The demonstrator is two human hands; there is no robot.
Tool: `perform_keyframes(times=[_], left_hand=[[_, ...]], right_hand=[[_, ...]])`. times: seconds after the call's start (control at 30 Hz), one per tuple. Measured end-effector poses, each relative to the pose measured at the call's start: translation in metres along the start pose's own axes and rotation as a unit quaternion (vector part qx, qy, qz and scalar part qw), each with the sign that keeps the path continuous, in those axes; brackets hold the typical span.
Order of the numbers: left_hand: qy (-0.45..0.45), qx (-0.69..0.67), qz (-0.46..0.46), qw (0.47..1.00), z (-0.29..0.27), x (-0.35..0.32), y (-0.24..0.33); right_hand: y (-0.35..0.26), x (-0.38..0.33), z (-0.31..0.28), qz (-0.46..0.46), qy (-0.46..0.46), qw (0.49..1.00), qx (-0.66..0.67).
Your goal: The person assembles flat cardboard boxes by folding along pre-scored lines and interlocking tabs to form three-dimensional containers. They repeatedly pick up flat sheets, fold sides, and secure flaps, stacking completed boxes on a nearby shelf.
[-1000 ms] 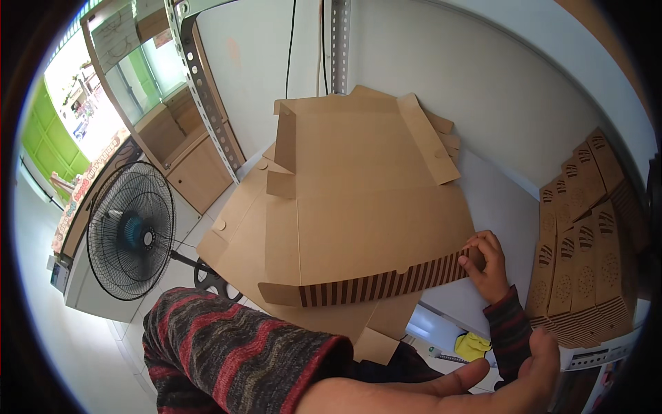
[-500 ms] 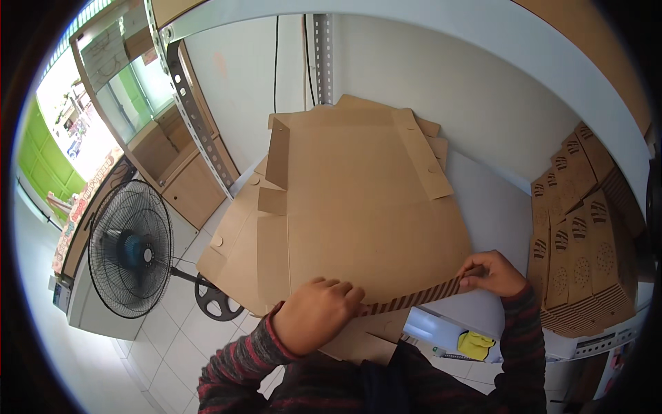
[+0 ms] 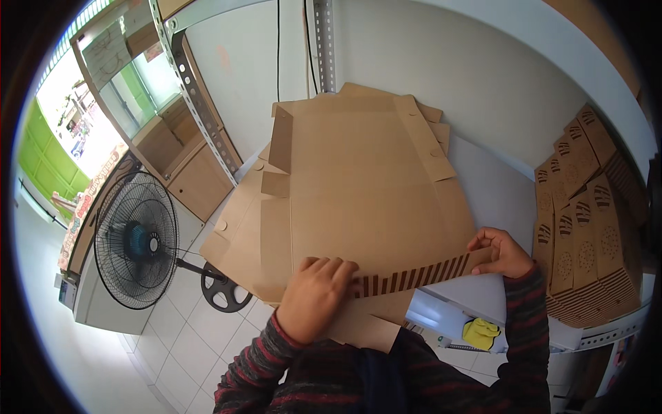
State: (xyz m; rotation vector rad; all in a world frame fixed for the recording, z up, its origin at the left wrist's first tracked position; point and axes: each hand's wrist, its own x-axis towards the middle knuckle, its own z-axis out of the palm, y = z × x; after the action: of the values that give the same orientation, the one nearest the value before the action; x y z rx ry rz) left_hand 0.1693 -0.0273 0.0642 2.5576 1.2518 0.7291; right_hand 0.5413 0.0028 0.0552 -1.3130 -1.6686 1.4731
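A flat brown cardboard box blank [image 3: 376, 190] lies open in front of me, on top of a pile of similar blanks. Its near edge flap [image 3: 414, 274] is folded up and shows dark brown stripes. My left hand [image 3: 317, 297] is closed at the left end of this flap, fingers curled over it; their tips are partly hidden. At the opposite end my right hand [image 3: 502, 253] pinches the flap's plain corner between thumb and fingers. On the left of the blank, a side flap [image 3: 281, 140] stands partly raised.
Printed, folded cardboard boxes [image 3: 579, 234] are stacked on the right of the white table [image 3: 493, 200]. A black standing fan [image 3: 136, 239] is at the left, near a wooden cabinet [image 3: 200, 181]. A yellow cloth [image 3: 480, 333] lies below the table edge. Perforated metal posts [image 3: 324, 52] rise behind.
The near flap is turned up further, with more of its striped face showing. My right hand has moved slightly up and away along with it. The whole view has shifted a little.
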Motion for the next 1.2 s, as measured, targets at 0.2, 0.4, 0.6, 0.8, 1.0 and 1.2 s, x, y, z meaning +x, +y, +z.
perform_keyframes(times=[0.2,0.4,0.6,0.8,1.0,1.2], left_hand=[[0.018,-0.052,0.129,0.99,0.013,0.004,0.022],[0.02,-0.03,0.177,0.984,0.02,0.003,0.018],[0.021,-0.029,0.158,0.987,0.018,0.007,0.022],[0.033,-0.029,0.146,0.988,0.024,0.004,0.018],[0.015,-0.009,0.133,0.991,0.023,0.006,0.019],[0.0,-0.046,0.162,0.986,0.021,0.006,0.015]], right_hand=[[0.001,0.0,-0.004,-0.175,-0.067,0.982,-0.026],[-0.006,0.012,0.026,-0.073,0.078,0.985,0.138],[0.004,0.005,0.013,-0.175,0.065,0.977,-0.104],[-0.012,0.0,0.02,-0.096,-0.138,0.986,-0.006],[-0.022,0.0,0.024,-0.115,-0.252,0.956,-0.1],[-0.023,-0.001,0.027,-0.133,-0.218,0.965,-0.056]])
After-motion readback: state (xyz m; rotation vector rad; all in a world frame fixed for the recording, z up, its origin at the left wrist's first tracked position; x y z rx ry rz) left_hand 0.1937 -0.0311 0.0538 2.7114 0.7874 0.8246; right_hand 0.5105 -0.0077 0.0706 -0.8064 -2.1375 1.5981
